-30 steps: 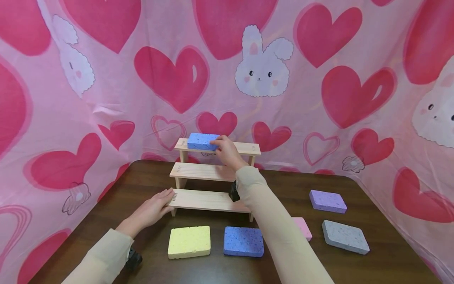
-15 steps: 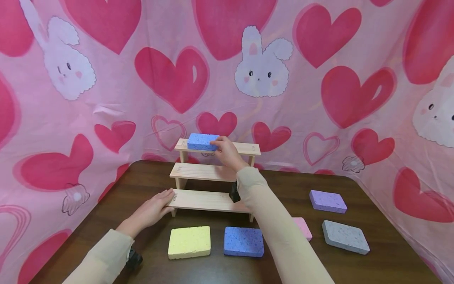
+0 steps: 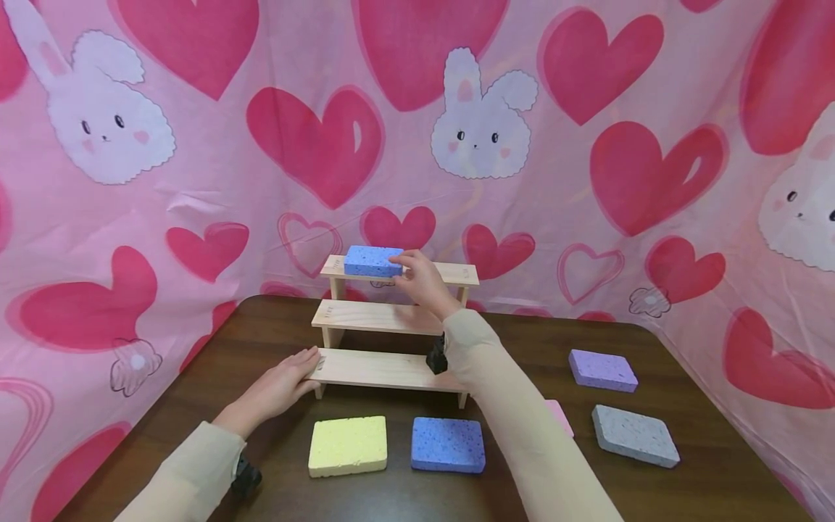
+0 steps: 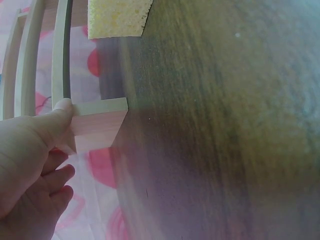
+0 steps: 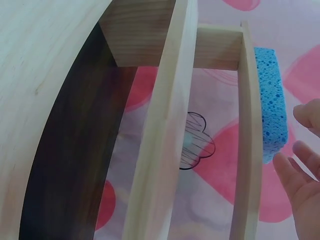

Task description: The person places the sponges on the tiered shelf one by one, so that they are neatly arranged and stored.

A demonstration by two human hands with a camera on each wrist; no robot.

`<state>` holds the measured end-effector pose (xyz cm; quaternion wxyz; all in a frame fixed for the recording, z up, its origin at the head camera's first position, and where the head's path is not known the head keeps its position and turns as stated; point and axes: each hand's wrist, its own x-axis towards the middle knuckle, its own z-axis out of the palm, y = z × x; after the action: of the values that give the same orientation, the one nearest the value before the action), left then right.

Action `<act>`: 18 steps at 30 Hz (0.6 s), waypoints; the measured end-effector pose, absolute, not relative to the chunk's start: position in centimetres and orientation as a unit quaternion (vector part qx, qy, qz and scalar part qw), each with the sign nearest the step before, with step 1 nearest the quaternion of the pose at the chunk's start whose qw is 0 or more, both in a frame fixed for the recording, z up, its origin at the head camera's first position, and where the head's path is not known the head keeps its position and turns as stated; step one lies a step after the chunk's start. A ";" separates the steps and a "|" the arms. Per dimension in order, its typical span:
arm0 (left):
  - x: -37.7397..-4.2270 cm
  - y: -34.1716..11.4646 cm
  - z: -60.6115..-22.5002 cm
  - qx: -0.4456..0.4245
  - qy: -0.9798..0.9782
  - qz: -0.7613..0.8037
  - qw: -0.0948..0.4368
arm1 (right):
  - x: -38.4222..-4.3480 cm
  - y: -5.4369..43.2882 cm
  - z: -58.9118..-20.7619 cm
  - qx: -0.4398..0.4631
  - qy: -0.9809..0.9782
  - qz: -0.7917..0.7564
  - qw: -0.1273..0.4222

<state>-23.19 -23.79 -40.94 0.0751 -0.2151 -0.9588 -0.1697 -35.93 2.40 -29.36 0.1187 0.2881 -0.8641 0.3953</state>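
A light blue sponge (image 3: pixel 373 261) lies flat toward the left end of the top tier of a three-tier wooden shelf (image 3: pixel 378 316). My right hand (image 3: pixel 424 281) is at the sponge's right end; in the right wrist view its fingers are spread and thumb and sponge (image 5: pixel 271 97) stand slightly apart. With the left hand (image 3: pixel 280 384) I hold the left end of the lowest tier. The left wrist view has that thumb (image 4: pixel 62 107) against the tier's front edge, other fingers bent beside its end.
In front of the shelf lie a yellow sponge (image 3: pixel 348 444) and a darker blue sponge (image 3: pixel 448 444). To the right are a purple sponge (image 3: pixel 603 370), a grey sponge (image 3: pixel 636 435) and a pink sponge (image 3: pixel 559 418) partly behind my right sleeve. A patterned pink cloth hangs behind the table.
My right hand has loosened from the light blue sponge and shifted slightly right, its fingers opening. The sponge stays on the top tier. The left hand has not moved.
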 end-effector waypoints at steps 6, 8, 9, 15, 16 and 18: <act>-23.1 -23.8 -41.0 -0.216 -0.959 -0.166 0.078 | -35.3 2.9 -29.1 0.302 -0.848 0.417 0.128; -23.1 -23.8 -41.0 -0.216 -0.959 -0.165 0.079 | -35.2 3.2 -29.0 0.309 -0.844 0.419 0.129; -23.1 -23.8 -41.0 -0.216 -0.959 -0.166 0.079 | -35.1 3.3 -28.9 0.314 -0.841 0.422 0.129; -23.1 -23.7 -40.9 -0.217 -0.959 -0.164 0.083 | -34.6 4.4 -28.6 0.332 -0.823 0.442 0.133; -23.1 -23.7 -40.9 -0.219 -0.958 -0.163 0.086 | -34.6 4.6 -28.6 0.335 -0.820 0.442 0.138; -23.1 -23.7 -40.9 -0.224 -0.957 -0.160 0.091 | -34.6 5.1 -28.5 0.343 -0.813 0.447 0.147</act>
<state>-23.05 -23.68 -40.94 0.0914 -0.2240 -0.9569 -0.1604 -34.59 5.08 -28.51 0.1471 0.3429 -0.8131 0.4467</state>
